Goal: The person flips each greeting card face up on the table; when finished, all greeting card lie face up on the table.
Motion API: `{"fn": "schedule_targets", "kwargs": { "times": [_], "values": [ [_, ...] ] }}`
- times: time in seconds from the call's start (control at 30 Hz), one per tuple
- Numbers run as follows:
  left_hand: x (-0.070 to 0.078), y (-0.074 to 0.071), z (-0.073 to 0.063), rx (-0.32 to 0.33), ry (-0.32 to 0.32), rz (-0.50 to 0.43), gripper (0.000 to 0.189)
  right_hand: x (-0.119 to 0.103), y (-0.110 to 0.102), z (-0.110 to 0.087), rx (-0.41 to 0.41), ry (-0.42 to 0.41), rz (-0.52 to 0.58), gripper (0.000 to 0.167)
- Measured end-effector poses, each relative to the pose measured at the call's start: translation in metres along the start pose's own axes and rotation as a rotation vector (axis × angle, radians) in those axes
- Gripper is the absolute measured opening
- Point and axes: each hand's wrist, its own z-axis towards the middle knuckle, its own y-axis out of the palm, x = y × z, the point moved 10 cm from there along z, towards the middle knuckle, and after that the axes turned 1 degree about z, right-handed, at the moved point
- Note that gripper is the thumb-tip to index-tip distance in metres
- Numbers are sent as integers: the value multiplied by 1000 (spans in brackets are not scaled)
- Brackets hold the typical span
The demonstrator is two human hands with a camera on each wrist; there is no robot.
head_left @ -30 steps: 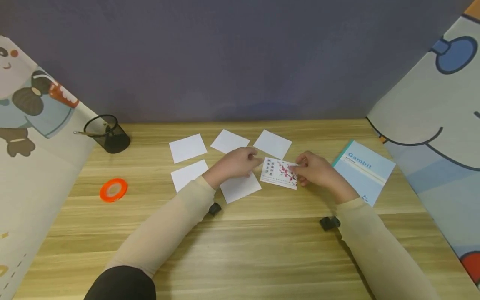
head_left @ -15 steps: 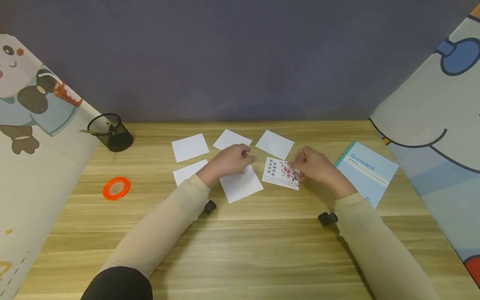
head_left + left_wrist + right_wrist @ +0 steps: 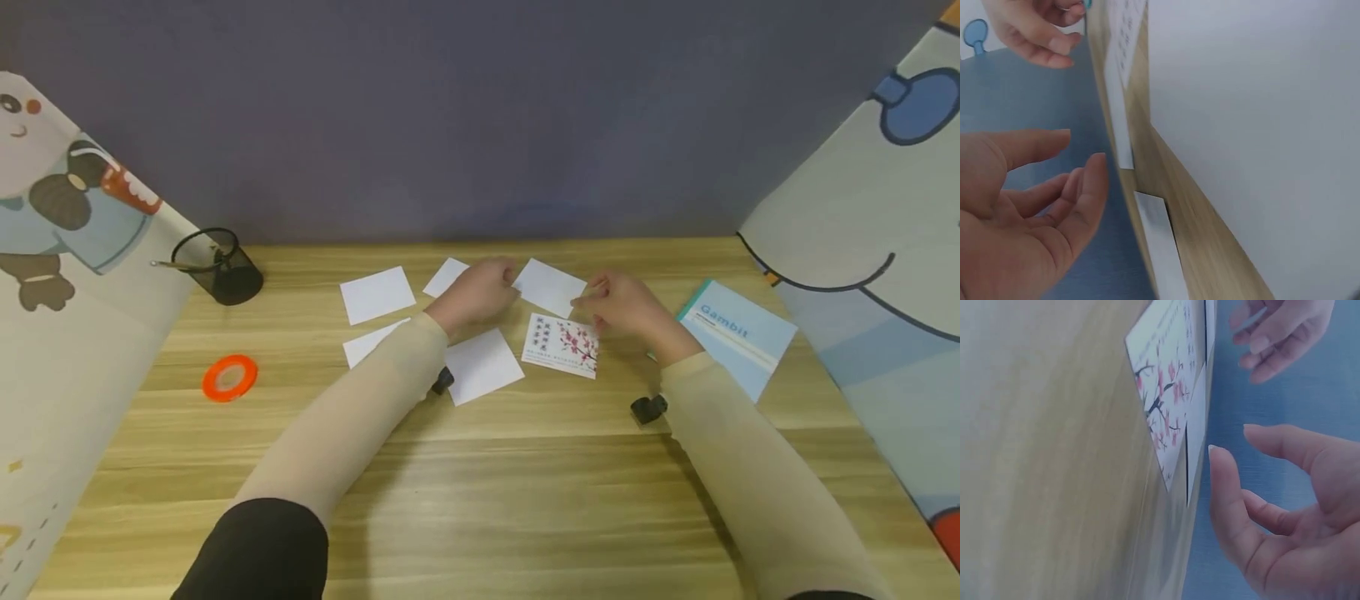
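I take the white paper card printed with pink blossom and dark characters (image 3: 561, 346) as the centre of my clock, with 12 toward the grey-purple back wall (image 3: 480, 125); it lies flat on the pale wood-grain table (image 3: 570, 500). At 12 o'clock, just beyond it, I have a plain white rectangular card (image 3: 551, 287), set askew, and both hands flank that one.

The left hand (image 3: 480, 292), at 10 o'clock, is near the plain card's left corner; my left wrist feed shows thumb and fingers apart and loosely bent, with nothing between them. The right hand (image 3: 621, 304), at 2 o'clock, has its fingertips by the plain card's right corner; from the right wrist I see a gap between thumb and forefinger, and nothing held. Whether any fingertip touches the card I cannot tell.

Farther round I count four more white cards: the nearest one (image 3: 487, 367) at 9 o'clock, one partly behind the left hand (image 3: 444, 273) at 10, one half covered by the cream left sleeve (image 3: 348, 417) at 9, and one in full view (image 3: 377, 296) between 9 and 10. Well out at 9 lies a flat orange ring (image 3: 211, 385); a light-blue "Gambit" notebook (image 3: 738, 333) sits at 3.
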Motion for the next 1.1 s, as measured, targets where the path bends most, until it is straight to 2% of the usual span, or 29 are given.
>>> {"fn": "schedule_targets", "kwargs": {
  "times": [0.1, 0.23, 0.33, 0.43, 0.57, 0.6, 0.7, 0.8, 0.9, 0.97, 1.1],
  "values": [
    [-2, 0, 12, 19, -3, 19, 15, -1, 0, 7, 0, -2, -3, 72],
    [0, 6, 24, 32, 23, 67, 35, 1, -1, 14, 11, -4, 14, 75],
    [2, 8, 31, 46, 56, 124, 24, 1, -2, 19, 27, -9, 23, 79],
    [2, 8, 36, 50, 49, 145, 25, 1, -3, 23, 32, 2, 42, 84],
    [0, 10, 43, 26, 25, 114, 45, 6, -3, 28, 25, 42, 64, 90],
    [0, 12, 45, 12, 24, 115, 44, 7, -2, 29, 24, 49, 63, 92],
    [1, 13, 50, 5, 21, 160, 58, 11, -3, 35, 26, 62, 61, 94],
    [3, 14, 53, -6, 19, 214, 60, 12, -2, 39, 20, 56, 55, 94],
    [5, 15, 52, -7, 4, 201, 63, 14, -1, 42, 10, 55, 51, 91],
    [5, 17, 51, -12, -10, 188, 62, 16, -1, 43, 9, 57, 50, 83],
    [5, 18, 50, -16, -24, 191, 62, 16, -1, 44, 19, 62, 30, 55]
  ]
}}
